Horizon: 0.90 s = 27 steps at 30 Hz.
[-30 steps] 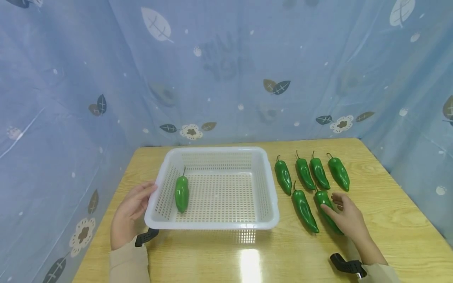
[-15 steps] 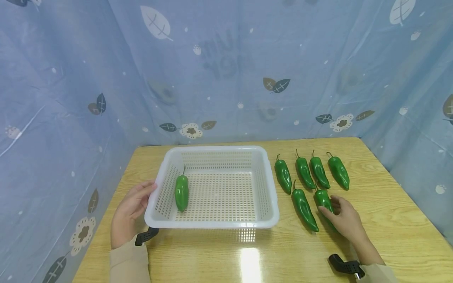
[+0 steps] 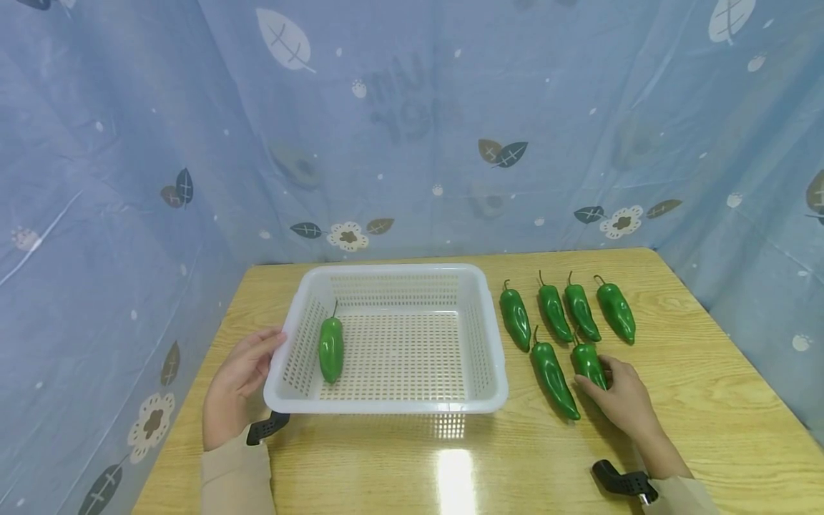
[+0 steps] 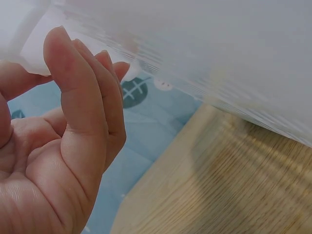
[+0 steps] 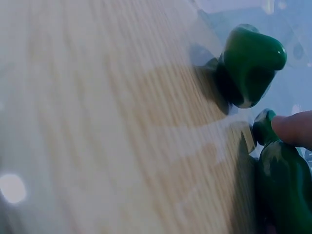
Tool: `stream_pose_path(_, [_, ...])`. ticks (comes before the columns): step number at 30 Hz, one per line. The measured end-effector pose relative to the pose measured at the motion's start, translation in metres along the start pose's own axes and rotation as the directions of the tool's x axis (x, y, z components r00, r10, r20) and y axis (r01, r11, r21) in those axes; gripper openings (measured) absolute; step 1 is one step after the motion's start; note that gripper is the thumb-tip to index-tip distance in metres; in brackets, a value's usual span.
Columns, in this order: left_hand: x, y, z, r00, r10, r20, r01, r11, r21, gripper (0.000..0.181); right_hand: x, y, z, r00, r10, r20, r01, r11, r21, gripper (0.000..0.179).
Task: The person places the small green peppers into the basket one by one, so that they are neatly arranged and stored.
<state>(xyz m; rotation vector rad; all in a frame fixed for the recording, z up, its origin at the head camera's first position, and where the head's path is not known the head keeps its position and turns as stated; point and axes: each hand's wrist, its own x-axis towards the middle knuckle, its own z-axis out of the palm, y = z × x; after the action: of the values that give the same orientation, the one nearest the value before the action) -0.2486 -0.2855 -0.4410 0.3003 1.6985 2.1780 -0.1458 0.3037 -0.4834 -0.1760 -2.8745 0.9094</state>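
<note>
A white perforated plastic basket [image 3: 386, 411] stands on the table, with one green chili pepper [image 3: 331, 350] inside near its left wall. My left hand [image 3: 243, 368] holds the basket's left rim between thumb and fingers; the left wrist view shows those fingers [image 4: 80, 97] curled at the basket's edge. At right, my right hand [image 3: 621, 397] grips a green chili pepper [image 3: 587, 363], thumb on its left side and fingers on its right, its lower end hidden by the hand. In the right wrist view a fingertip [image 5: 295, 129] lies against this pepper.
Several more green chili peppers lie right of the basket: one [image 3: 555, 380] just left of my right hand, the others, such as this pepper [image 3: 616, 312], in a back row. Blue patterned cloth [image 3: 412, 143] surrounds the wooden table [image 3: 360, 465].
My right hand has shifted slightly left and its thumb and fingers have closed in on the pepper, now covering its lower end. The left hand and basket have stayed put.
</note>
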Motion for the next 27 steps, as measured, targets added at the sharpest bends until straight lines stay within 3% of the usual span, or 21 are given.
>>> stream_pose_path(16, [0.0,0.0,0.001,1.0,-0.01,-0.022,0.01,1.0,-0.009,0.028,-0.005,-0.005,0.0,0.998,0.029,-0.063,-0.028,1.0,0.011,0.067])
stream_pose_path(27, [0.0,0.0,0.001,1.0,0.005,0.009,-0.004,1.0,-0.02,0.029,-0.004,-0.011,-0.006,0.995,0.051,-0.088,-0.047,0.998,0.041,0.07])
